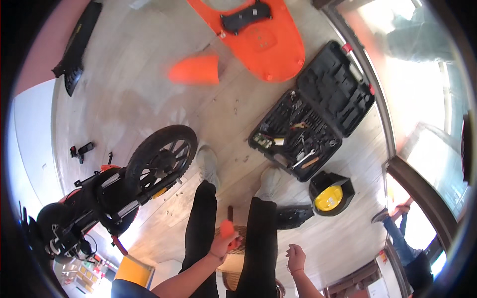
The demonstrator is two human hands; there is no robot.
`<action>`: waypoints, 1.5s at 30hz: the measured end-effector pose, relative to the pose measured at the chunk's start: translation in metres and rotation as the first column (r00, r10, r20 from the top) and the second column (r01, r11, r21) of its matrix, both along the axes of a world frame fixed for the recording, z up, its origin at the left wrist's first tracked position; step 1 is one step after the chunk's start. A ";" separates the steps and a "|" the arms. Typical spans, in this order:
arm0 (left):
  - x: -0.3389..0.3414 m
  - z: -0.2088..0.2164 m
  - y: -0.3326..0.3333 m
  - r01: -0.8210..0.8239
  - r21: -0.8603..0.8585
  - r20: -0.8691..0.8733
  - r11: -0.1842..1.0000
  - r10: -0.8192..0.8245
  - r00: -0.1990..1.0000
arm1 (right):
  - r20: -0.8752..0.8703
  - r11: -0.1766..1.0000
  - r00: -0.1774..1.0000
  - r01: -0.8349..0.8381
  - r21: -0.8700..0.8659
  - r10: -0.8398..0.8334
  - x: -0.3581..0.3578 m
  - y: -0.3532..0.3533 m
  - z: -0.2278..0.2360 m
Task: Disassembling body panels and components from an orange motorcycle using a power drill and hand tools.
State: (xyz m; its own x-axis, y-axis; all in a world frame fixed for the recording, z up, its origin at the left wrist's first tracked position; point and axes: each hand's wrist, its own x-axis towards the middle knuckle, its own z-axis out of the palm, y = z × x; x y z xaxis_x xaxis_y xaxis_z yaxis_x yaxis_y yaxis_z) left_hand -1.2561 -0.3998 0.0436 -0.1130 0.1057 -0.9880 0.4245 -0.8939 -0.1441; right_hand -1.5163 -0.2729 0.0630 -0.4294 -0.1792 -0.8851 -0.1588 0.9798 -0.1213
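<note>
Clutching an orange-handled tool (227,229) in left hand (222,244) grip, right hand (296,257) loosely curled, holding nothing

The pale wooden floor (149,89) bears an open black tool case (313,129), orange body panels (268,39) and a scooter (119,188).

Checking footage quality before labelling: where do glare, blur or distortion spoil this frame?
Head view: the window at right is blown out white; the small orange plastic panel on the floor is smeared; fisheye bends the edges, with a dark rim; the open black tool case stays sharp.
</note>
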 end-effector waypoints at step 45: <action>0.201 0.397 -0.144 -0.239 -0.842 0.035 0.483 0.492 0.870 | -0.505 0.448 0.656 -0.753 -0.481 0.561 0.031 -0.353 0.347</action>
State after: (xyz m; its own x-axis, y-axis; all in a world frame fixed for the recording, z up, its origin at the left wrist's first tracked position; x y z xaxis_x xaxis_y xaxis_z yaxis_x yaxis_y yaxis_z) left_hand -1.0553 -0.5435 0.4404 0.3026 -0.7203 -0.6242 0.6452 -0.3273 0.6904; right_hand -1.4850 -0.6257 0.4097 -0.1079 -0.9372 -0.3316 -0.8371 0.2656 -0.4782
